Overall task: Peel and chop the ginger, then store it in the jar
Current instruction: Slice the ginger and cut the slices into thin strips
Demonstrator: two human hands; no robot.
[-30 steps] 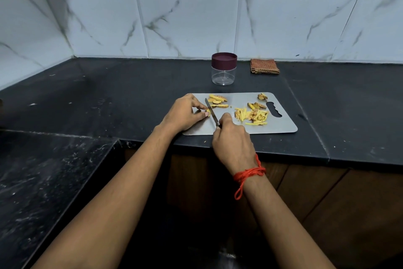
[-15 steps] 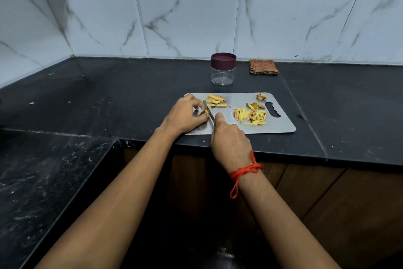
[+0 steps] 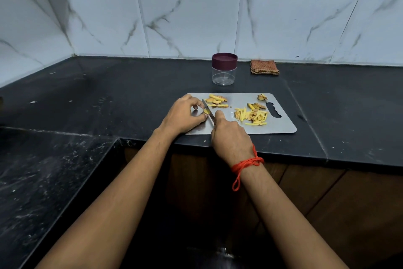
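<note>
A grey cutting board (image 3: 281, 125) lies on the black counter. My left hand (image 3: 184, 117) pinches a small yellow ginger piece (image 3: 53, 111) at the board's left end. My right hand (image 3: 229, 137) grips a knife (image 3: 207, 111) whose blade rests against that piece. Ginger slices (image 3: 217, 101) lie at the board's far left. A heap of ginger strips (image 3: 253, 115) sits right of the middle. A scrap of peel (image 3: 262, 96) is near the far right corner. Behind the board stands the clear jar (image 3: 224, 69), its maroon lid on.
A folded brown checked cloth (image 3: 264, 67) lies by the tiled wall, right of the jar. The black counter (image 3: 109, 94) runs left into a corner, with a lower ledge (image 3: 43, 170) at the near left. Its front edge is just under my wrists.
Both hands shifted slightly left on the board. The knife blade came down from beside my left fingers onto the ginger piece they hold.
</note>
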